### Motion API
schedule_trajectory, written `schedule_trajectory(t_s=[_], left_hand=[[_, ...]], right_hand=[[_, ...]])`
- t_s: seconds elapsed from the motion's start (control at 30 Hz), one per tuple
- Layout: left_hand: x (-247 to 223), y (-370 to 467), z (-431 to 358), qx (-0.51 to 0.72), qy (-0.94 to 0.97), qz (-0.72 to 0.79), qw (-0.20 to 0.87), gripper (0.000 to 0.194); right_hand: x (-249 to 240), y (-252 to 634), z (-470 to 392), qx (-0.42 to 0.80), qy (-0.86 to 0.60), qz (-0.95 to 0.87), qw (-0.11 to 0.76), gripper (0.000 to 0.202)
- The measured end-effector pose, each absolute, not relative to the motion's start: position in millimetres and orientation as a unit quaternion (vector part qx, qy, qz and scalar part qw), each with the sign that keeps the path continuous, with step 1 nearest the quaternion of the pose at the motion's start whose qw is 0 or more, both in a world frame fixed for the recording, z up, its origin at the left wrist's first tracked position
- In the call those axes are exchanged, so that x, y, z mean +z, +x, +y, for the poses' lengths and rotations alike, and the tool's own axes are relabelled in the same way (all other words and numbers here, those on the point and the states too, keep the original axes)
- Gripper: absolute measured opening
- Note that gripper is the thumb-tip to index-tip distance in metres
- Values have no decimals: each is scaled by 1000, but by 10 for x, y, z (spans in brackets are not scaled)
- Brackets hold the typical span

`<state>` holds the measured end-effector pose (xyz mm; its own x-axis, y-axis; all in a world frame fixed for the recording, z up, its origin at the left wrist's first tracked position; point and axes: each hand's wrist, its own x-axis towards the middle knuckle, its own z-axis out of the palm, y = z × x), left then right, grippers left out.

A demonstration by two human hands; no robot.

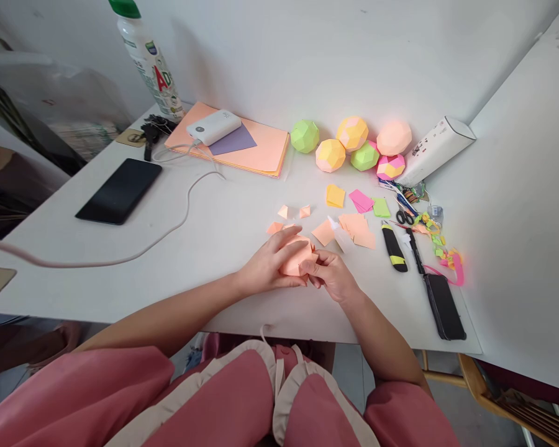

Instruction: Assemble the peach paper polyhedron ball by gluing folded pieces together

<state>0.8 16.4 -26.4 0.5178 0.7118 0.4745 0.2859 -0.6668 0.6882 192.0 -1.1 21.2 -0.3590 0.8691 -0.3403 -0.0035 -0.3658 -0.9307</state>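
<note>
An orange folded-paper ball point(294, 256) is between my hands near the table's front edge. My left hand point(271, 262) wraps round its left side, fingers over the top. The fingers of my right hand point(328, 272) pinch its right edge. Just behind the ball lie small folded orange pieces point(305, 212). To the right are orange paper squares point(362, 231) with a small white glue bottle point(338, 232) beside them. Yellow point(335, 196), pink point(361, 200) and green paper squares point(381, 208) lie farther back.
Several finished paper balls point(330, 155) stand along the wall by a white box point(435, 151). A cutter point(394, 248), scissors point(405, 216), scraps and a black phone point(444, 307) lie right. On the left are a tablet point(118, 191), cable, power bank point(214, 127) and bottle point(151, 68).
</note>
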Motion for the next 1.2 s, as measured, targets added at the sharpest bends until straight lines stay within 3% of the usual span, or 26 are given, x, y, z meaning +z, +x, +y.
schedule_trajectory(t_s=[0.13,0.4,0.7,0.9,1.0,1.07,1.2], left_hand=[[-248,3,162,377,844,296,240,62],[-285,13,169,409,859,255,171,70],[-292,12,166,419,854,247,182,72],[-320,5,157,394,835,276,266,75],[-326,6,146,397,809,280,330,86],[-321,0,138,400,768,298,401,90],[-266,-23,132,409,610,364,573,76]], right_hand=[[215,1924,-19,674,-466,-475,321,33],[165,1924,-15,674,-459,-456,356,35],[207,1932,-40,648,-470,-480,359,41],[203,1903,-45,638,-483,-472,368,48],[220,1912,-49,624,-484,-487,373,50],[238,1928,-57,598,-483,-516,378,48],[268,1959,-76,478,-446,-644,397,46]])
